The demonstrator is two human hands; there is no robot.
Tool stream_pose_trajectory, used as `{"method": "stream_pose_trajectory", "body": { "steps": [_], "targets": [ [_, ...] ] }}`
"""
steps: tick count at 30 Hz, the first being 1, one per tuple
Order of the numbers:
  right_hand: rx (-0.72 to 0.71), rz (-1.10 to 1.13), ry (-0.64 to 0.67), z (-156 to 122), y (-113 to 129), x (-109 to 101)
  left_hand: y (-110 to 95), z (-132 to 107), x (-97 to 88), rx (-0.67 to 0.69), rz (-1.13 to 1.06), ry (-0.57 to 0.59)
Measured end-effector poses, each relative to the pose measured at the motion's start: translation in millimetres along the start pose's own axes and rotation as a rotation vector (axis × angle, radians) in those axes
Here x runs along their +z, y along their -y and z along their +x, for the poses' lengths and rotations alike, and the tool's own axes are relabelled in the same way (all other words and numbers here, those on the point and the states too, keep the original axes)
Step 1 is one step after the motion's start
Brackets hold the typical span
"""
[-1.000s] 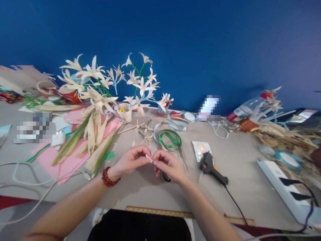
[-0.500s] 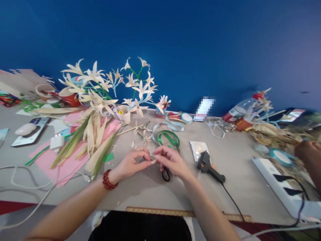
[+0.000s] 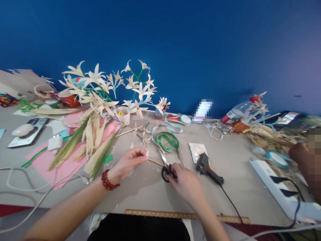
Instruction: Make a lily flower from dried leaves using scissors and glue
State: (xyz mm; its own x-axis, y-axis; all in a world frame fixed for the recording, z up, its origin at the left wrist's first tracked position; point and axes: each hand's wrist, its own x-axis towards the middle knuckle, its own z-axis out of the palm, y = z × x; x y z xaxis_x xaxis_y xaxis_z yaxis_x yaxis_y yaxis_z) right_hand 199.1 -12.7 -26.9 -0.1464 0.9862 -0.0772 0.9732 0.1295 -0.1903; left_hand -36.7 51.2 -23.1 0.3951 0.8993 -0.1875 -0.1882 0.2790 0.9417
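My left hand [image 3: 129, 162], a red beaded bracelet at its wrist, pinches a small pale petal-like piece of husk [image 3: 147, 153] between thumb and fingertips. To the right, my right hand [image 3: 184, 180] has its fingers closed on the black handles of the scissors [image 3: 165, 174], whose blades point up and away over the table. A thin brown stick [image 3: 155, 162] spans from the left fingertips to the scissors; whether the left hand touches it I cannot tell. Small husk flowers [image 3: 145, 137] lie just beyond my left hand.
A glue gun [image 3: 209, 169] rests on the right by a white packet [image 3: 198, 151]. Green ribbon [image 3: 167, 142] is coiled ahead. Corn husks [image 3: 94, 134] cover pink paper [image 3: 71, 160] on the left. A power strip [image 3: 271, 187] and another person's hand [image 3: 298, 154] are far right.
My hands, together before, have parted. The right one has moved down onto the scissors' handles, while the left keeps the petal-like piece. The thin stick has come into sight.
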Motion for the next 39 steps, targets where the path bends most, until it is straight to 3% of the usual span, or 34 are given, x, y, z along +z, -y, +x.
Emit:
{"method": "stream_pose_trajectory", "body": {
  "steps": [4,7,15,21,26,33,39],
  "targets": [
    [0.034,0.034,0.037,3.1,-2.2,-2.9,0.2,-1.1,1.0,-0.030,-0.101,-0.022],
    [0.079,0.198,0.060,1.5,-8.2,-7.6,0.8,-1.3,1.3,-0.039,-0.143,-0.009],
    [0.164,1.296,0.237,-16.3,-34.4,-9.9,0.4,-2.7,1.9,0.003,-0.236,0.013],
    [0.082,1.580,0.248,-16.2,-11.3,1.6,3.4,-3.3,0.6,-0.007,-0.299,0.030],
    [-0.003,1.388,0.208,-6.4,17.9,4.8,1.4,-5.2,1.9,-0.025,-0.344,0.040],
    [-0.100,0.907,-0.111,-3.3,22.8,20.5,-4.2,-8.4,4.1,0.004,-0.383,0.064],
    [-0.124,0.585,-0.175,-3.1,32.6,12.2,-2.2,-8.6,2.7,0.014,-0.399,0.083]
  ]
}}
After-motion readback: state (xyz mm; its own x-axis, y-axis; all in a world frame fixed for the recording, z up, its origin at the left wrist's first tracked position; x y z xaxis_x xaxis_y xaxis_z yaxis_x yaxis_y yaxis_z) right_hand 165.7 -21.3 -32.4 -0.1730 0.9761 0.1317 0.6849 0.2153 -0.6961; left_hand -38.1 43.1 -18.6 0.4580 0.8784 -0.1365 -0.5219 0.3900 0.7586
